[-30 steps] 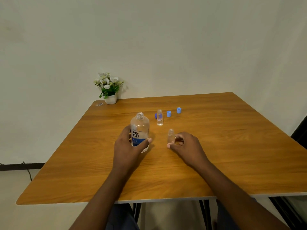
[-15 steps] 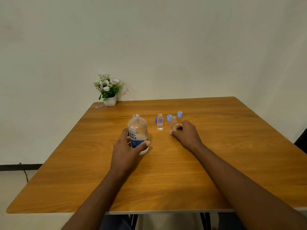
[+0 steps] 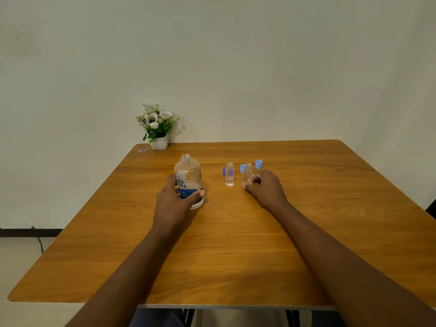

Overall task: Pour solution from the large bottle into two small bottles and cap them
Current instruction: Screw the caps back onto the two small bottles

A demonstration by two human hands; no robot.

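Here, my left hand [image 3: 173,199] is gripping the uncapped large bottle [image 3: 188,179] while my right hand [image 3: 265,188] is pinching a small bottle [image 3: 247,173] right of it.

Both bare arms reach forward; the left hand [image 3: 173,199] curls in a grasp, the right hand [image 3: 265,188] pinches with fingertips.

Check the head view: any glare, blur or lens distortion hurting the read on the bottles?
Head view: soft even light, no harsh glare on the table; wide-angle bowing at its edges; large bottle label legible; small bottles transparent and low contrast, fill level hard to read; faint shadows under left hand and right hand.
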